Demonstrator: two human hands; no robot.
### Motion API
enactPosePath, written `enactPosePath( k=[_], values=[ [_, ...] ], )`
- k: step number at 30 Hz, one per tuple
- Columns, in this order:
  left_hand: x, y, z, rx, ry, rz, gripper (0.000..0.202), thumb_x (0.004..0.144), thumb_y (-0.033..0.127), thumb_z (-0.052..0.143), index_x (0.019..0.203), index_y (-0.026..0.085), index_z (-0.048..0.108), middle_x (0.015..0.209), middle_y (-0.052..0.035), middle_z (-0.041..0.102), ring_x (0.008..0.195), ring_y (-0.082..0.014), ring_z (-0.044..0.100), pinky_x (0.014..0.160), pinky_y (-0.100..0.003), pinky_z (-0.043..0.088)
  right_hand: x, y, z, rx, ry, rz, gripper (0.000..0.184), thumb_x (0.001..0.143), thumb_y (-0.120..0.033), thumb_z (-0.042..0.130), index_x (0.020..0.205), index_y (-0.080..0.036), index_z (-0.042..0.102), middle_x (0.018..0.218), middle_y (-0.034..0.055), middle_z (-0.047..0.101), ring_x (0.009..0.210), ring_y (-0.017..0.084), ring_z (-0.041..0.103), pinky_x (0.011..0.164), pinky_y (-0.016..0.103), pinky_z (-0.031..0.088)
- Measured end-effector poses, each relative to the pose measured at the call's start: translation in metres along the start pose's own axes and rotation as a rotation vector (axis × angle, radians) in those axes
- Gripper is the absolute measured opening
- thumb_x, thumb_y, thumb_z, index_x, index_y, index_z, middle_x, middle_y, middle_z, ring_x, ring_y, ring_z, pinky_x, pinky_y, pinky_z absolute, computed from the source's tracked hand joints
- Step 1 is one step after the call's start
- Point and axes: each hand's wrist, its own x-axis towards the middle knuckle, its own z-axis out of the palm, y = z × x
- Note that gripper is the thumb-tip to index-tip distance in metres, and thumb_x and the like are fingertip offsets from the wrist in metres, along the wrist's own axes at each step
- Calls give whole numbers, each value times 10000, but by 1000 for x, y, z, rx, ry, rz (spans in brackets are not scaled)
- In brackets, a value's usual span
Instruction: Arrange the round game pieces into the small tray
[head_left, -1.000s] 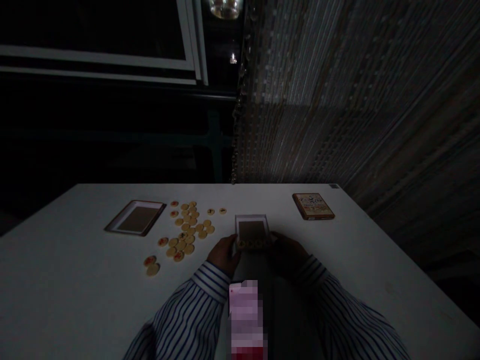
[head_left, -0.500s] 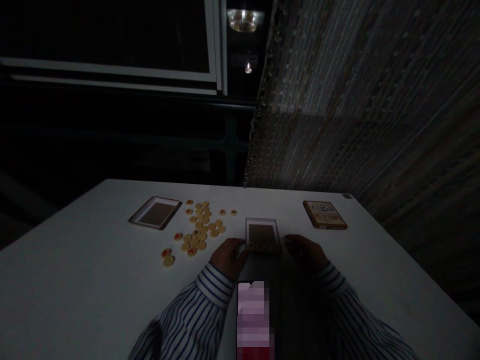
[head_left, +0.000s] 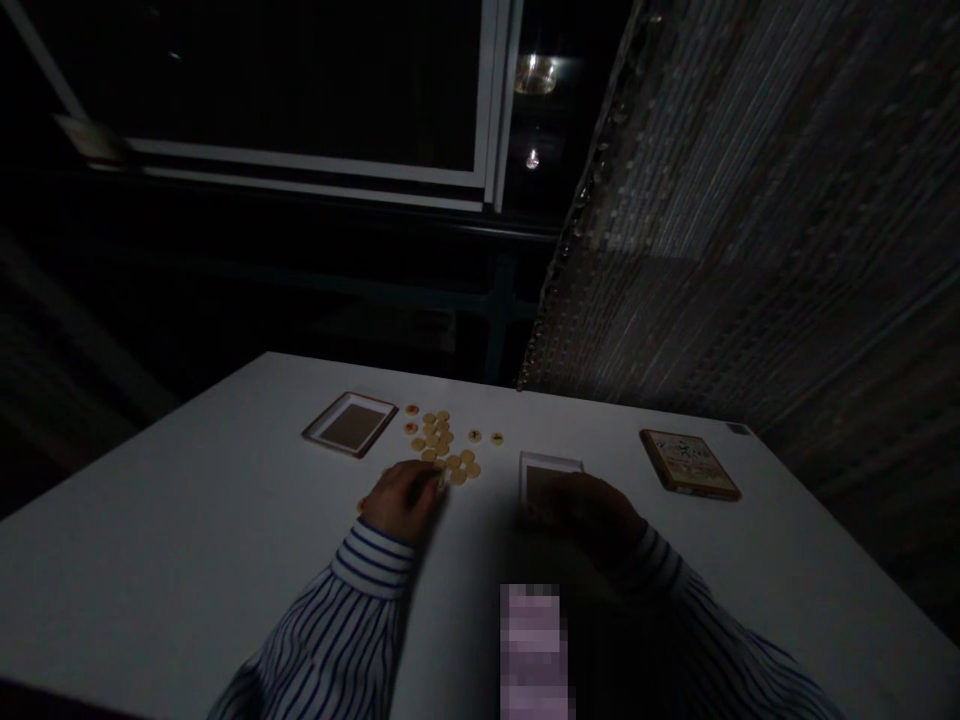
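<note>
The scene is very dark. My left hand (head_left: pixel 403 497) lies over the near part of a scatter of several round yellow game pieces (head_left: pixel 448 450) on a white table (head_left: pixel 187 540); its fingers curl down onto the pieces, and whether they hold one is hidden. My right hand (head_left: pixel 592 512) rests at the near edge of a small open box tray (head_left: pixel 551 472) with a brown inside. Its fingers are in shadow. Both arms wear striped sleeves.
A second shallow tray (head_left: pixel 349 424) lies left of the pieces. A printed box lid (head_left: pixel 689 463) sits at the right, near the table's far corner. A woven blind hangs behind at right; a dark window frame fills the back left.
My left hand has left the small box tray and moved left onto the scattered pieces. My right hand stays by the tray. The view has swung to the left.
</note>
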Motion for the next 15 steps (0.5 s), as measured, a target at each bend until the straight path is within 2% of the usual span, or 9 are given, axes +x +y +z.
enactPosePath(
  k=[2,5,9,12,15],
  values=[
    [-3,-8,-6,7,34,-17,253,765,352,452,850,174,612,823,-55,641,783,-179,591,733,-323,480,12,-10,5,-33,-99,-35,207,766,-231,449,814,-166,639,755,68,658,673,159,590,603,257,437],
    [-9,-17,-8,39,54,-24,268,774,364,441,853,175,613,808,-55,643,774,-181,588,734,-327,473,26,-23,14,-88,-155,-44,238,770,-289,455,885,-185,635,806,69,656,728,187,592,629,287,424],
    [-17,-26,-4,69,54,-4,288,794,346,403,882,171,615,856,-65,650,849,-200,576,777,-353,454,42,-41,26,-85,-135,-51,252,785,-308,435,940,-221,613,900,55,647,793,195,587,678,318,416],
    [-23,-32,1,70,78,-20,285,799,327,392,906,180,611,897,-63,651,896,-204,566,794,-356,449,54,-56,36,-73,-242,-135,262,775,-272,447,975,-190,595,948,74,633,839,196,572,702,310,414],
    [-27,-35,5,67,112,-18,260,797,305,401,923,188,597,906,-59,649,850,-193,575,773,-349,460,67,-68,49,-99,-304,-166,274,775,-282,450,1000,-191,578,992,83,612,888,212,551,726,339,409]
  ],
)
